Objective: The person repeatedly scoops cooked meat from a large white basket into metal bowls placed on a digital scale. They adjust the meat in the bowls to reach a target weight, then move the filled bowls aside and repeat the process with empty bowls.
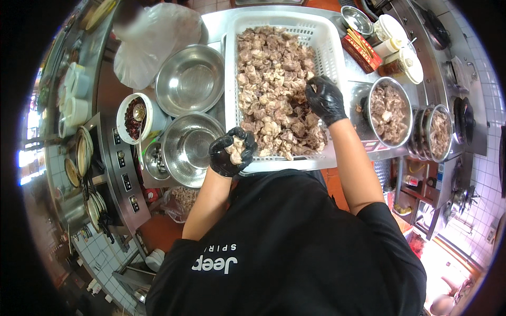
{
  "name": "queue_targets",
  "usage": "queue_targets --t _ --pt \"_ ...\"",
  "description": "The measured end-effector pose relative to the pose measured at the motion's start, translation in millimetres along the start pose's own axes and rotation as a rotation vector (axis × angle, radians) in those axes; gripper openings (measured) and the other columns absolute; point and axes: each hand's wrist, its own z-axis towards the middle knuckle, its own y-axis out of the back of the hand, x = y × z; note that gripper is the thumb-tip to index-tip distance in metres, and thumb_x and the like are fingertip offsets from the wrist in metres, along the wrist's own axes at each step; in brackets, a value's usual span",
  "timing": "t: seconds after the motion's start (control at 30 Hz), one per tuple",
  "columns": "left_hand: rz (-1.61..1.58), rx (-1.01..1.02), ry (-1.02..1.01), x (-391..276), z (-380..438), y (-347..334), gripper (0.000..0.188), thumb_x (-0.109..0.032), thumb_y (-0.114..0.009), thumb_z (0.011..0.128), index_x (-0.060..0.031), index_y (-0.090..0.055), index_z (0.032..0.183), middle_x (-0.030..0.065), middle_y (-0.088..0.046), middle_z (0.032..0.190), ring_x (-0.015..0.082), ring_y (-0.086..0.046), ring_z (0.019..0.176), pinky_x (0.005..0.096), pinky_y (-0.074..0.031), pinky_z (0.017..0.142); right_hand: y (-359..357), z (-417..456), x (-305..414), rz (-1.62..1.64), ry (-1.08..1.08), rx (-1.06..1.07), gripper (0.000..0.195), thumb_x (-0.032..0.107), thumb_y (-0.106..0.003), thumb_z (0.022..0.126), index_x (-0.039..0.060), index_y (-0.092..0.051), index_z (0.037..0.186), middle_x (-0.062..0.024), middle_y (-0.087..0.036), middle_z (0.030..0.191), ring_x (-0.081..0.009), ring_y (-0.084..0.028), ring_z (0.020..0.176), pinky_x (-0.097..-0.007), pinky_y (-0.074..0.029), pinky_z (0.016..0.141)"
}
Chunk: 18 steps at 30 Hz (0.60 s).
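A white perforated plastic basket (pixel 338 59) holds a large heap of cooked meat chunks (pixel 272 79). At the basket's near left corner, my left hand (pixel 232 152) in a black glove is closed around pale meat pieces (pixel 236 150), beside a perforated steel bowl (pixel 193 148). My right hand (pixel 325 98), also gloved in black, is over the basket's right side with curled fingers; a small bit of meat shows between the fingertips. To the right, a steel bowl (pixel 389 111) is filled with meat pieces.
A wide steel basin (pixel 190 79), a white bucket (pixel 152 118) of dark red contents with a ladle, and a small steel bowl (pixel 156 161) stand left. A plastic bag (pixel 158 43) is behind them. Stacked bowls (pixel 438 134) with meat, a red box (pixel 361 51) of sticks and jars (pixel 397 69) stand right.
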Motion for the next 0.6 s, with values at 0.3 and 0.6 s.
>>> queue_targets --t 0.3,0.6 --pt "0.052 0.023 0.001 -1 5 -5 0.028 -0.029 -0.065 0.092 -0.006 -0.061 0.107 0.0114 -0.052 0.093 0.0234 -0.053 0.074 0.0317 -0.046 0.049 -41 15 15 -0.01 -0.017 0.454 0.071 0.05 -0.074 0.08 0.0112 -0.061 0.138 -0.0216 -0.057 0.14 -0.0372 -0.054 0.13 -0.0444 -0.045 0.111" --pt "0.081 0.086 -0.018 1 2 0 0.031 -0.026 -0.065 0.093 -0.0054 -0.062 0.115 0.012 -0.052 0.099 0.0217 -0.053 0.076 0.0297 -0.047 0.051 -27 -61 81 0.081 0.306 0.247 0.019 0.021 -0.074 0.081 0.0117 -0.075 0.097 -0.0133 -0.07 0.091 -0.0338 -0.068 0.088 -0.0449 -0.055 0.081"
